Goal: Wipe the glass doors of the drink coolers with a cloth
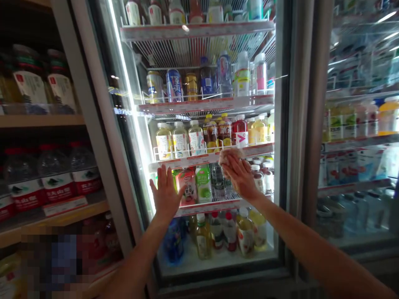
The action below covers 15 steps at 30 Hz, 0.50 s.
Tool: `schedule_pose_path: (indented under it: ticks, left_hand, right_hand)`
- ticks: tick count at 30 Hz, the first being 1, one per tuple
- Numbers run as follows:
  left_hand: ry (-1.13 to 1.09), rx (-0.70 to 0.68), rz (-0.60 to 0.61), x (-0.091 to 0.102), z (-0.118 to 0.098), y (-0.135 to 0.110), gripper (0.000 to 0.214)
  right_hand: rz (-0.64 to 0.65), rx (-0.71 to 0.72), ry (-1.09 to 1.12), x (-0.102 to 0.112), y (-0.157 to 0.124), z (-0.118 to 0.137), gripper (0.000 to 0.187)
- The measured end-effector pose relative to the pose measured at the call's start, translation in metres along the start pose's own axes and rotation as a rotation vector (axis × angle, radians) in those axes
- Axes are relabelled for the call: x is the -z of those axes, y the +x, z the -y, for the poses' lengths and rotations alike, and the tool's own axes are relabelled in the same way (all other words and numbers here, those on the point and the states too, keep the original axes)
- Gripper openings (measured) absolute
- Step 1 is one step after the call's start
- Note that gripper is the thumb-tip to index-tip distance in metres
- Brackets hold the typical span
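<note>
My left hand (166, 192) lies flat with fingers spread against the glass door (137, 137) of a drinks fridge, low on its left side. My right hand (240, 174) presses a crumpled pale cloth (229, 157) against the same glass, a little higher and further right, its fingers extended over the cloth. Behind the glass stand rows of bottles (199, 139) on wire shelves, with pink and green cartons (195, 185) between my hands.
A wooden shelf unit (40, 120) with bottled drinks stands to the left of the fridge. A second glass-door fridge (358, 124) full of bottles is on the right. Price strips (212, 158) run along the fridge shelves.
</note>
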State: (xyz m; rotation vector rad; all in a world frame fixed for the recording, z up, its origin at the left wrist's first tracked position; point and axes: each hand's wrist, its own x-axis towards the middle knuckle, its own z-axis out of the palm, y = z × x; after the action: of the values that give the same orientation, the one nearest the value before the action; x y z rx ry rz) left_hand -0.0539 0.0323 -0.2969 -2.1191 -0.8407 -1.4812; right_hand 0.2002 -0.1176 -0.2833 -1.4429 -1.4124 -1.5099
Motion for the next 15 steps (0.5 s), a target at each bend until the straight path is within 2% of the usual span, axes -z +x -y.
schedule_pose_path:
  ticks: [1, 2, 5, 6, 7, 8, 11, 12, 13, 15]
  left_hand:
    - [0.006, -0.005, 0.005, 0.001, 0.001, 0.000, 0.075]
    - [0.012, -0.012, 0.011, 0.001, 0.002, -0.001, 0.074]
    - [0.027, -0.031, 0.013, 0.001, 0.003, -0.001, 0.071]
    - [0.029, -0.032, 0.008, 0.001, 0.004, -0.001, 0.071]
    - [0.031, -0.031, 0.001, 0.001, 0.004, -0.001, 0.070]
    - [0.032, -0.026, -0.006, 0.001, 0.004, -0.001, 0.070]
    - [0.021, -0.029, -0.011, 0.002, 0.004, -0.001, 0.069]
    - [0.017, -0.028, -0.010, 0.004, 0.006, -0.001, 0.068]
    - [0.013, -0.015, -0.011, 0.005, 0.007, 0.000, 0.068]
    - [0.014, 0.043, -0.020, 0.007, 0.011, 0.001, 0.071]
  right_hand:
    - [0.007, 0.007, -0.004, 0.001, 0.001, -0.004, 0.064]
    - [-0.040, -0.060, -0.020, 0.003, 0.005, -0.011, 0.062]
    - [-0.327, -0.454, -0.087, 0.004, 0.023, -0.035, 0.058]
    - [-0.369, -0.518, -0.091, 0.004, 0.029, -0.037, 0.057]
    - [-0.364, -0.510, -0.084, 0.003, 0.033, -0.033, 0.056]
    - [-0.315, -0.430, -0.067, 0.002, 0.036, -0.025, 0.056]
    - [-0.042, 0.035, 0.006, 0.000, 0.038, 0.008, 0.061]
    - [0.003, 0.128, 0.013, 0.000, 0.039, 0.015, 0.062]
    - [-0.001, 0.138, 0.005, -0.001, 0.041, 0.018, 0.063]
    - [-0.123, -0.066, -0.032, -0.003, 0.048, 0.018, 0.064]
